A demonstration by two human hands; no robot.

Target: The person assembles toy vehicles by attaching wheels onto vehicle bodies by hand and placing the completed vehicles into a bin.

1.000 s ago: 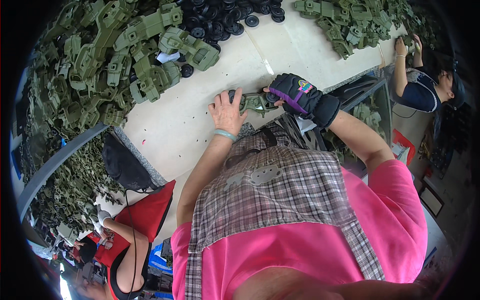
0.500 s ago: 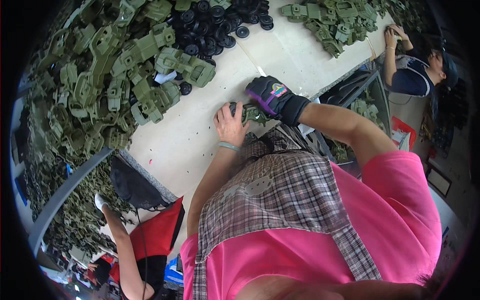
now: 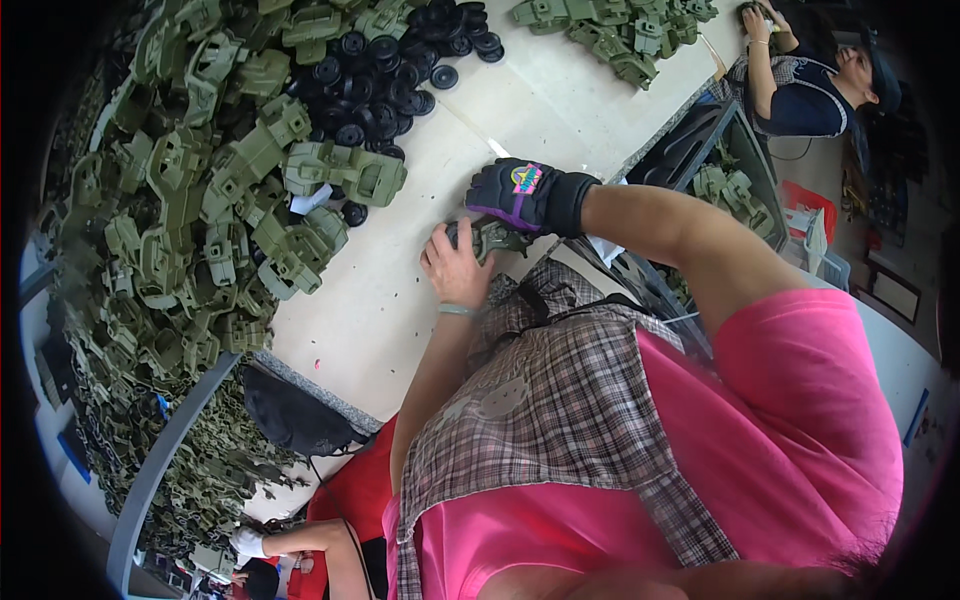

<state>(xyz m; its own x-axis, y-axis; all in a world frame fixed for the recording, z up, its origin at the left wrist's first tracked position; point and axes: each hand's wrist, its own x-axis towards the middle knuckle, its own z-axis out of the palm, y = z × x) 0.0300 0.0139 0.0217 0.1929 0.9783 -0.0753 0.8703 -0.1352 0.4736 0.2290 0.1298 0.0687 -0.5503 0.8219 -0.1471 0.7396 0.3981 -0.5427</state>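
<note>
On my side of the heap of black wheels (image 3: 405, 76), my left hand (image 3: 461, 274), fingers half curled, grips the olive toy-vehicle chassis (image 3: 498, 238), best braced level, beside my gloved right hand (image 3: 515, 195), whose finger closure I cannot tell.

I can't see all of the green part (image 3: 500, 238), partly hidden by the gloved right hand (image 3: 508, 196) and bare left hand (image 3: 458, 268), while the far green pile (image 3: 640, 38) is cut off and the pink speck (image 3: 317, 364) leftward is too tiny to identify.
</note>
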